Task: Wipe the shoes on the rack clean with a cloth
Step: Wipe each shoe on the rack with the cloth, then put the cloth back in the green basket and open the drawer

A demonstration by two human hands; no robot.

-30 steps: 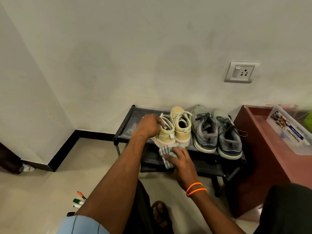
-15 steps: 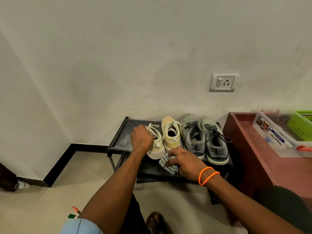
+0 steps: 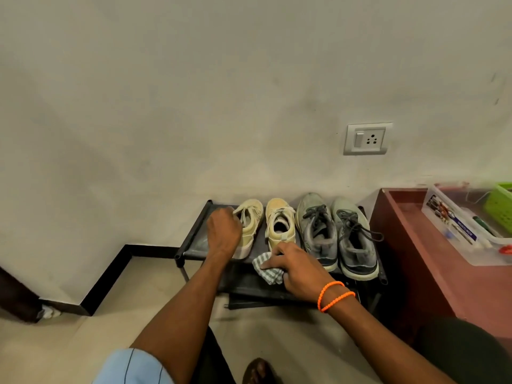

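A black shoe rack (image 3: 194, 242) stands against the wall and carries two cream sneakers and two grey sneakers. My left hand (image 3: 224, 233) grips the left cream sneaker (image 3: 250, 223) at its left side; that shoe is tilted away from its partner. The right cream sneaker (image 3: 279, 224) stands upright beside it. My right hand (image 3: 297, 266) holds a striped grey-white cloth (image 3: 267, 268) at the rack's front edge, just below the right cream sneaker's heel. The grey sneakers (image 3: 336, 234) stand untouched at the right.
A reddish-brown cabinet (image 3: 443, 273) stands right of the rack, with a clear plastic box (image 3: 465, 231) and a green basket (image 3: 501, 206) on top. A wall socket (image 3: 367, 139) sits above the shoes. The rack's lower shelf (image 3: 249, 284) is below my right hand. My foot (image 3: 256, 370) is on the floor.
My left hand has pulled the left cream sneaker leftward, opening a gap between the two cream shoes. The right hand with the cloth stays at the rack's front edge. The camera tilted up.
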